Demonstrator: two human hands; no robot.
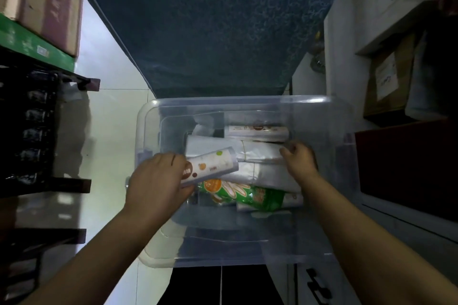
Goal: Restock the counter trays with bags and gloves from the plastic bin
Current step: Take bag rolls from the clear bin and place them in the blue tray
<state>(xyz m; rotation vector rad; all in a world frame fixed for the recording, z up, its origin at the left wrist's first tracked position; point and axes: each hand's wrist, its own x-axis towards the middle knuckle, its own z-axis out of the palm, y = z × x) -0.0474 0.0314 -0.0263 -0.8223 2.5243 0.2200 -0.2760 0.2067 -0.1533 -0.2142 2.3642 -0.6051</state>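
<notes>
The printed pack (210,168) is a thin, flat plastic sleeve, prob. bags or gloves inside. It looks light and soft, so it should bend if held by one end only. The skin is shiny, so it may slip. Best spot to hold, I think: across the short end, thumb on top and the rest under.

That is about where the left hand (158,181) has it. The left fingers (177,160) are curled shut round the pack's near-left end, and the rest of the pack sticks out up and to the right, over the other stuff. It sits in the left half of the plastic bin (347,181), near the left wall, lifted a bit above the pile.

Under it lie white bag rolls (260,153) across the middle of the bin. They look soft and squashy, w/ smooth wrap. The right hand (301,158) rests on the right end of those rolls, fingers bent down on them; it's dim there, so I can't tell if it truly grips one or just touches.

Near the bin's front edge is a green pack (257,197), flat and crinkly. By the back wall lies one more printed pack (256,130).

No trays show here.
</notes>
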